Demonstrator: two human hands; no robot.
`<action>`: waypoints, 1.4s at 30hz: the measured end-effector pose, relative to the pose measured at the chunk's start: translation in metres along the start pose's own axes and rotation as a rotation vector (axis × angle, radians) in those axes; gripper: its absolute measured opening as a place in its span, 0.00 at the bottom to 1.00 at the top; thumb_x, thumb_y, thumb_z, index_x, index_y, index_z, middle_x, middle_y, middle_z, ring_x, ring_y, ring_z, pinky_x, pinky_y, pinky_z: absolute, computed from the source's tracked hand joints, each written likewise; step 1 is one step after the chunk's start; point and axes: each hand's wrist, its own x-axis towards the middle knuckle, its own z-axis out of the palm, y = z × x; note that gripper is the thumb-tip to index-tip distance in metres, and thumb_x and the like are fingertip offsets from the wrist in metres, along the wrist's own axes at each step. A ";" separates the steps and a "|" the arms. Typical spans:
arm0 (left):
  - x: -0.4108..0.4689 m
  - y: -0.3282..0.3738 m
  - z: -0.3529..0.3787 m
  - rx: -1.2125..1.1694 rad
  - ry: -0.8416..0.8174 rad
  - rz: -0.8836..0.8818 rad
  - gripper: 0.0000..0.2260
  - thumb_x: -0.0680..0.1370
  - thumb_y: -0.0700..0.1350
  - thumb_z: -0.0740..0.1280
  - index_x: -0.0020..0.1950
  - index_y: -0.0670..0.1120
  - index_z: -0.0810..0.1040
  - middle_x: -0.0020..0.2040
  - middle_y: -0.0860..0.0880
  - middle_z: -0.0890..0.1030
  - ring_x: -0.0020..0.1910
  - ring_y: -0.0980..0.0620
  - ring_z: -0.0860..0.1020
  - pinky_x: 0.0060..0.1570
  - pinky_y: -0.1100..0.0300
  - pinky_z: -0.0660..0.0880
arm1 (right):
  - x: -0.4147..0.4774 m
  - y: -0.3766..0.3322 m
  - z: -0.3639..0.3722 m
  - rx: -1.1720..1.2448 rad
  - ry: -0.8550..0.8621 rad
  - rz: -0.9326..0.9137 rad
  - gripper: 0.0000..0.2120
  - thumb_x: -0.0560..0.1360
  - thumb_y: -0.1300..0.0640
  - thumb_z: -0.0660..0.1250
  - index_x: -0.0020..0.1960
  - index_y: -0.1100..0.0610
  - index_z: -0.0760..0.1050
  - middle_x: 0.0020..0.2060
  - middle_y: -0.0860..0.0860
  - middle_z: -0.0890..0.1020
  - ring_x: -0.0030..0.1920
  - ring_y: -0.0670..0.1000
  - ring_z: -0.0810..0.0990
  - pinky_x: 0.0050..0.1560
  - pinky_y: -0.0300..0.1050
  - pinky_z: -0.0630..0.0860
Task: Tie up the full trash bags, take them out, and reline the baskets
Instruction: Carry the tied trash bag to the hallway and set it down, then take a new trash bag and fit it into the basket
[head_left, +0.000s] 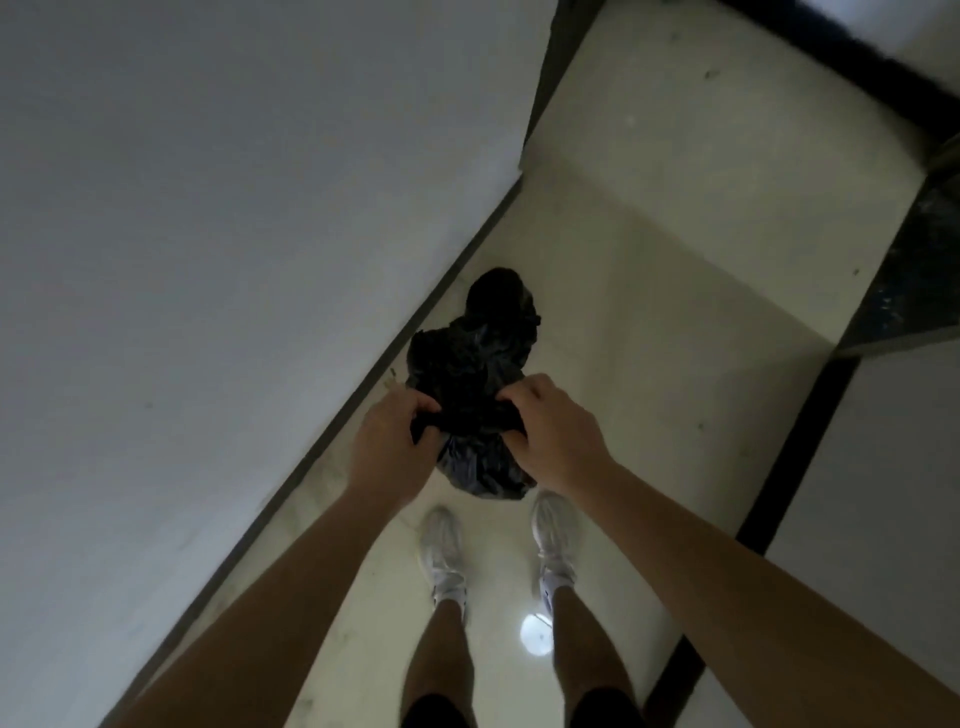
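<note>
A full black trash bag (470, 374) hangs above the pale floor, just in front of my feet and close to the wall on the left. My left hand (392, 441) grips the bag's gathered top on its left side. On the right side, my right hand (553, 431) grips the same gathered plastic with curled fingers. A second dark lump (501, 296), which looks like another black bag, lies on the floor behind it by the wall's base. The bag's mouth is hidden between my hands.
A white wall (208, 260) with a dark skirting strip runs along the left. The glossy floor (675, 312) stretches ahead. A dark threshold strip (795, 441) and a dark speckled surface (914, 280) lie to the right. My white shoes (441, 551) stand below the bag.
</note>
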 end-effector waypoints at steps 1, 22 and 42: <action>0.019 -0.017 0.018 0.020 -0.010 0.008 0.09 0.74 0.41 0.67 0.52 0.51 0.78 0.46 0.54 0.78 0.39 0.57 0.75 0.37 0.64 0.69 | 0.020 0.012 0.021 0.002 -0.006 0.003 0.18 0.77 0.53 0.67 0.66 0.51 0.72 0.62 0.53 0.73 0.55 0.56 0.77 0.46 0.50 0.78; 0.067 -0.145 0.133 0.280 0.120 -0.040 0.21 0.80 0.44 0.63 0.73 0.43 0.67 0.77 0.39 0.61 0.75 0.39 0.60 0.73 0.45 0.59 | 0.128 0.074 0.176 0.057 -0.147 -0.067 0.24 0.82 0.51 0.60 0.77 0.52 0.62 0.71 0.55 0.68 0.66 0.57 0.73 0.60 0.49 0.72; -0.422 0.022 -0.213 0.378 0.989 -0.647 0.26 0.84 0.55 0.53 0.80 0.49 0.52 0.80 0.42 0.45 0.79 0.42 0.46 0.74 0.37 0.50 | -0.151 -0.310 -0.106 -0.125 -0.038 -1.089 0.34 0.83 0.36 0.48 0.82 0.49 0.41 0.81 0.58 0.40 0.80 0.60 0.43 0.78 0.58 0.49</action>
